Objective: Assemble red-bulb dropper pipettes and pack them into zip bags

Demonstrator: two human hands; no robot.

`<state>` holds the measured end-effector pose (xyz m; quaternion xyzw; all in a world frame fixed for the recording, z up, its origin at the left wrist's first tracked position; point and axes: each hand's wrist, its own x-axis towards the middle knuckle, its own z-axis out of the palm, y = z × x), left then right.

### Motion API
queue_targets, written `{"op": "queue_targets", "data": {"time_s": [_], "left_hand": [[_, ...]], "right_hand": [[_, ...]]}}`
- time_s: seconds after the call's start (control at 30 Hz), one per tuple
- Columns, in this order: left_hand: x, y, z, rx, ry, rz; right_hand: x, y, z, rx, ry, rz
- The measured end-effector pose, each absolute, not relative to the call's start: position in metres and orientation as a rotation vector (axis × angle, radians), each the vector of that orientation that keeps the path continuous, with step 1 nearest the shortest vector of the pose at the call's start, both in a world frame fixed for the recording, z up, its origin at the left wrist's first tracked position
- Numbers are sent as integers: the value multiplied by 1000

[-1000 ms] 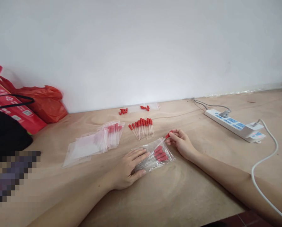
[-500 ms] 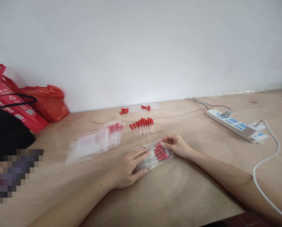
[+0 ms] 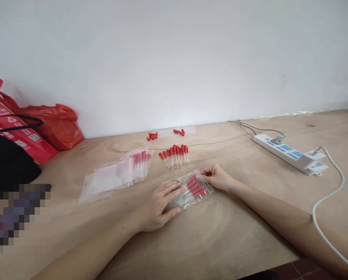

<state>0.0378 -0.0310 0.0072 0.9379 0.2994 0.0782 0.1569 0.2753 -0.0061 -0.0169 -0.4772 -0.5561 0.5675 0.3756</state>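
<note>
A clear zip bag [image 3: 188, 196] lies on the wooden table with several red-capped glass droppers [image 3: 196, 186] inside, their caps towards the right. My left hand [image 3: 162, 204] rests on the bag's left end, fingers spread and thumb apart. At the bag's upper right corner my right hand [image 3: 215, 177] pinches the edge between thumb and fingers. Just behind the bag, a fanned row of loose red-capped droppers [image 3: 176, 155] lies on the table. To the left are overlapping clear bags [image 3: 109, 177], some with red caps showing.
Small red caps [image 3: 152, 136] and a flat bag [image 3: 165, 133] lie near the wall. A white power strip [image 3: 287, 152] with cables is at the right. Red bags [image 3: 55, 124] and a black item [image 3: 10, 165] stand at the left.
My right hand has shifted slightly left and down at the bag's corner, and the red caps inside show more clearly. My left hand stays on the bag.
</note>
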Motion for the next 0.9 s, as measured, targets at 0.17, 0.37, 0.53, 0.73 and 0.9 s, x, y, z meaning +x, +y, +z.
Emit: {"op": "queue_targets", "data": {"time_s": [0.17,0.37,0.53,0.73,0.9], "left_hand": [[36,-32,6,2679,887,260],[46,-20,12,2566,1079,504],[70,8,15,2330,1137,516],[90,33,12,1958,1122,358],[86,28,14,1835,991,262]], "right_hand": [[285,-5,-15,-1416,-1416,1216],[293,-6,-19,-1472,-1681,1116],[287,-5,-26,-1431,-1602,1196],[275,-8,-27,-1211,-1601,1251],[270,-10,-27,-1171,-1632,1120]]}}
